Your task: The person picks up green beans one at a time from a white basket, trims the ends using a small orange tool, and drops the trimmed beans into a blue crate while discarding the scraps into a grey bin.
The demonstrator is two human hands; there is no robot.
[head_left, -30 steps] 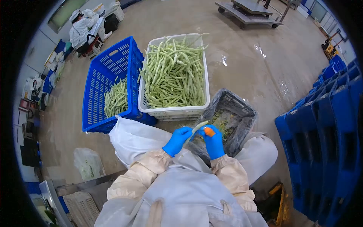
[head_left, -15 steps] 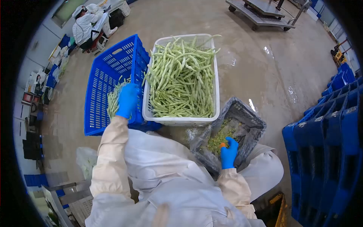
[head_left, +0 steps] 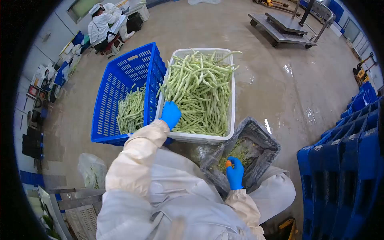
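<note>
My left hand [head_left: 171,115], in a blue glove, is over the near left side of a white crate [head_left: 197,137] heaped with green beans [head_left: 200,90]; its fingertips are hidden from me. My right hand [head_left: 235,173], also gloved in blue, is curled with a small orange thing [head_left: 228,163] at its thumb and fingertips. It hovers over a crate lined with dark plastic [head_left: 260,127], where green trimmings [head_left: 240,154] lie. Left of the white crate stands a blue crate [head_left: 110,94] with a smaller pile of beans [head_left: 132,110] in it.
Stacked blue pallets [head_left: 340,168] rise on my right. A flat metal cart [head_left: 280,30] stands at the back right. Another person [head_left: 106,26] in white sits at the back left. On the floor at left lies a clear plastic bag [head_left: 92,170].
My left hand has moved right, from the beans in the blue crate to the white crate. My right hand stays over the lined crate, turned slightly. The view has shifted a little.
</note>
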